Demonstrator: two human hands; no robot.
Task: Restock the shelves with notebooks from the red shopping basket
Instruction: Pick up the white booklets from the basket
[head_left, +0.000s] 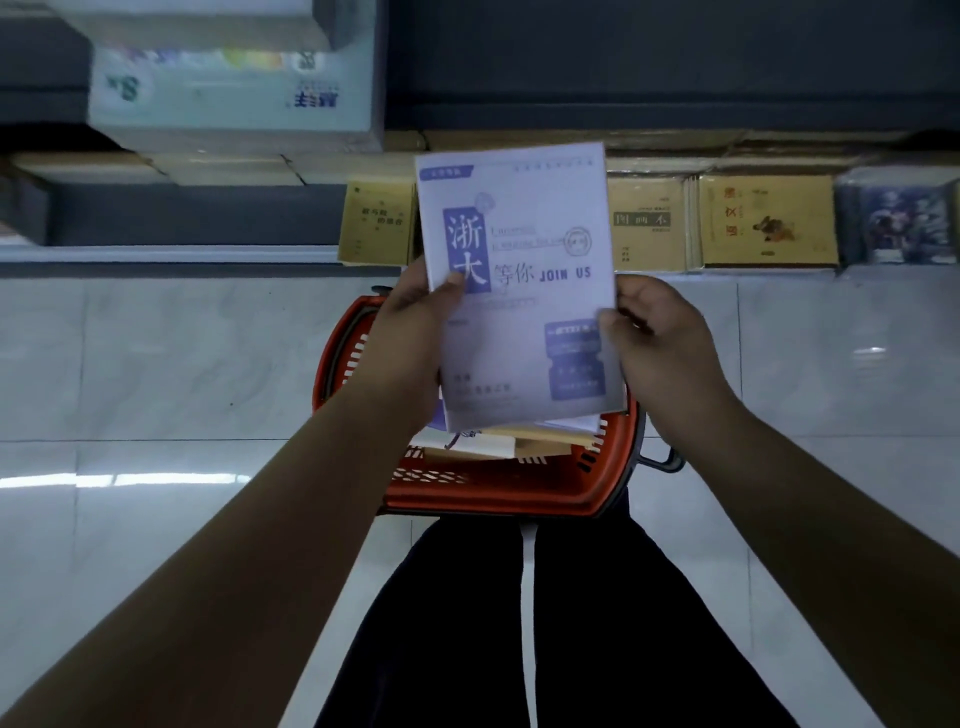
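I hold a pale lilac notebook (519, 291) with purple print upright above the red shopping basket (493, 488). My left hand (415, 338) grips its left edge with the thumb on the cover. My right hand (654, 338) pinches its right edge. The basket stands on the floor just in front of my legs and holds more notebooks (498, 444), white and tan, mostly hidden behind the raised one. The bottom shelf (171, 254) runs across the view beyond the basket.
Yellow-covered notebooks (766, 221) stand in a row on the bottom shelf, with a blue illustrated one (904, 223) at the right. A pale boxed pack (228, 78) sits on the upper left shelf. Glossy white floor tiles (156, 364) surround the basket.
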